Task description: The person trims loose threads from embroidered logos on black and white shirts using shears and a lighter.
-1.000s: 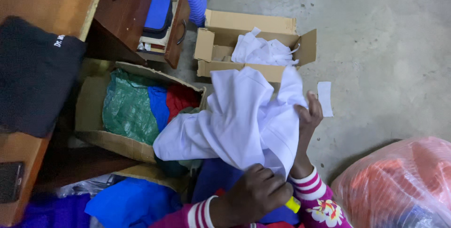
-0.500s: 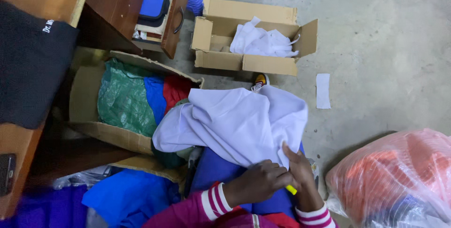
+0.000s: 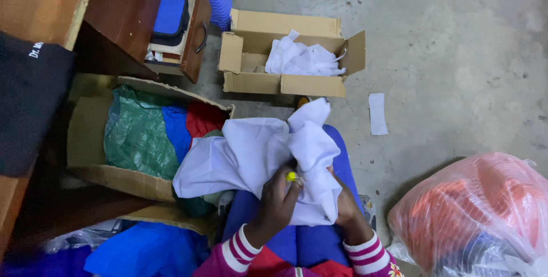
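Note:
A white garment lies bunched over my blue-clad lap. My left hand grips its cloth near the middle and pinches a small yellow object between the fingers. My right hand is half hidden under the right side of the white garment and holds its edge. Both wrists wear pink and white striped cuffs.
A small open cardboard box with white cloth inside stands ahead. A larger box at left holds green plastic, blue and red fabric. A wooden desk with an open drawer is upper left. A plastic bag of orange items sits right. A white paper slip lies on concrete.
The white garment was held up spread, then lowered to my lap and gathered. Both hands have moved up into the cloth, and the yellow object now shows at my left fingers.

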